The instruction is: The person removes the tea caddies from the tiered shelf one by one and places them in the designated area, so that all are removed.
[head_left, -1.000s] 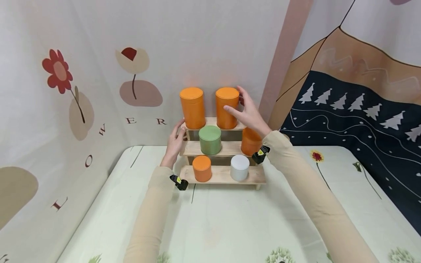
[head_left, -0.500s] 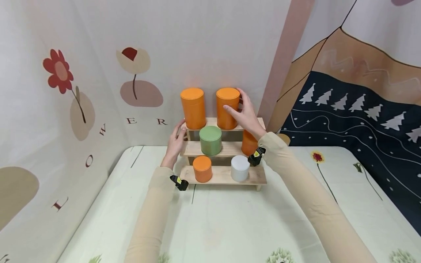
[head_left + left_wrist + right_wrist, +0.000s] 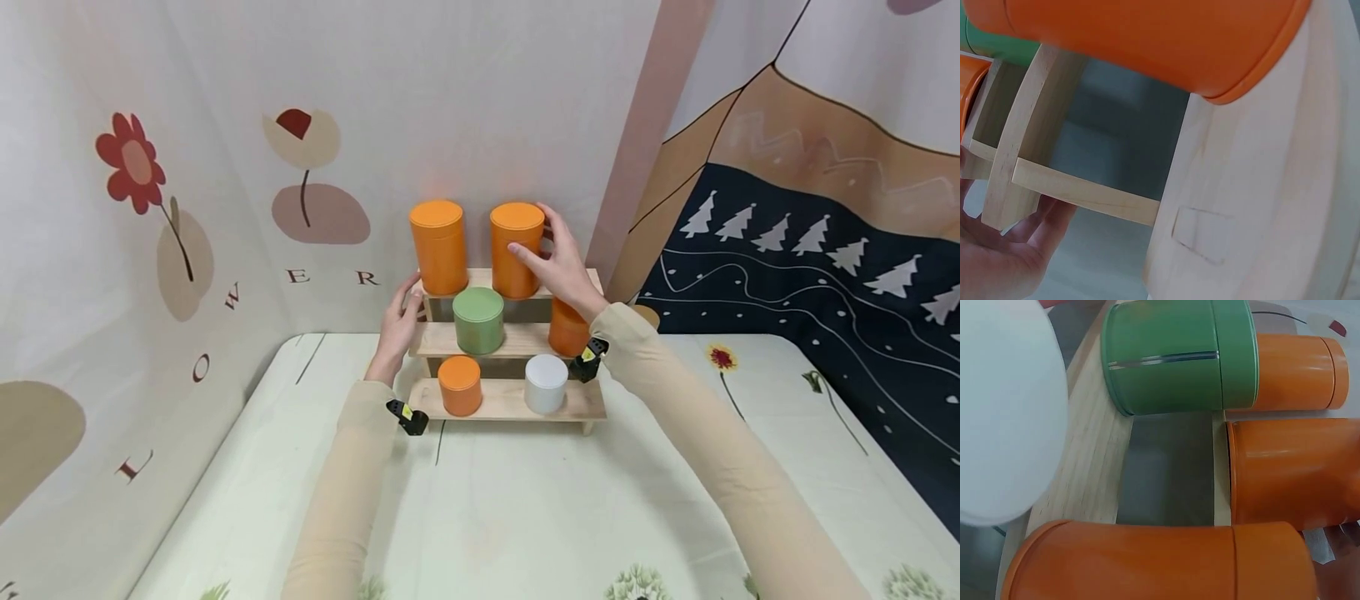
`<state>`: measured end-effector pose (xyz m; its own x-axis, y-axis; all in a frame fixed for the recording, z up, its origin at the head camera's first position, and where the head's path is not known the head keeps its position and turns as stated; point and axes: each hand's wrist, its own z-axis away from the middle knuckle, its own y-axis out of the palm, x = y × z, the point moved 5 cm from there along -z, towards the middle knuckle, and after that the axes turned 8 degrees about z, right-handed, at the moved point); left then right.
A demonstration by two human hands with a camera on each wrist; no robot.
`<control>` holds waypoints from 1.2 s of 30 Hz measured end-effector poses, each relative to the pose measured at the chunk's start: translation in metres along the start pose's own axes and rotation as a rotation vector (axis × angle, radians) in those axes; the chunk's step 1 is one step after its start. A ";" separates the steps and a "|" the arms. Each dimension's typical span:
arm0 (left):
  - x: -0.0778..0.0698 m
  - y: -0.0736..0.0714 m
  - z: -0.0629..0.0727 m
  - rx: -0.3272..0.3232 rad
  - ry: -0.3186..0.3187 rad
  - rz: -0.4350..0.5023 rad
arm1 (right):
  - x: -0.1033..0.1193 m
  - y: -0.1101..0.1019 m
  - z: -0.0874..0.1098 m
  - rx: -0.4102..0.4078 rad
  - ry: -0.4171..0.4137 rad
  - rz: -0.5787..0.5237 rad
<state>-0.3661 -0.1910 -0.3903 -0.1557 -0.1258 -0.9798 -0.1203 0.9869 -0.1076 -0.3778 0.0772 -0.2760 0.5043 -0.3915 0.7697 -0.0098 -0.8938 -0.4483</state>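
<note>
A three-tier wooden stand (image 3: 517, 398) holds several lidded round canisters. My right hand (image 3: 558, 265) grips the tall orange canister (image 3: 516, 254) at the right of the top tier, thumb on its front and fingers round its right side. The canister stands upright, its base at the tier's front edge. At the stand's left end, my left hand (image 3: 396, 327) holds the wooden frame; in the left wrist view its fingers (image 3: 1054, 228) lie by a board's end. Another tall orange canister (image 3: 438, 250) stands beside that hand on the top tier.
On the middle tier sit a green canister (image 3: 478, 321) and an orange canister (image 3: 567, 329), partly hidden by my right forearm. The bottom tier bears a small orange canister (image 3: 460, 387) and a white canister (image 3: 546, 385). A printed cloth wall (image 3: 480, 100) rises behind.
My right hand has closed in on the tall right canister, which has shifted slightly toward me. The left hand and the other canisters stay put.
</note>
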 end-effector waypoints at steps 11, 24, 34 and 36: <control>-0.001 -0.001 0.002 -0.006 0.003 -0.010 | 0.006 0.002 0.005 -0.009 -0.029 0.007; 0.001 -0.001 0.001 -0.007 -0.009 0.001 | 0.017 -0.013 0.006 -0.058 -0.053 -0.013; -0.001 -0.001 0.002 0.003 -0.023 0.015 | 0.022 -0.036 0.005 -0.103 -0.065 0.012; -0.001 -0.002 0.002 0.003 -0.026 0.016 | 0.022 -0.041 0.005 -0.110 -0.064 0.010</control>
<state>-0.3636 -0.1922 -0.3894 -0.1324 -0.1075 -0.9853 -0.1152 0.9890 -0.0924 -0.3621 0.1060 -0.2427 0.5576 -0.3890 0.7333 -0.1079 -0.9099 -0.4006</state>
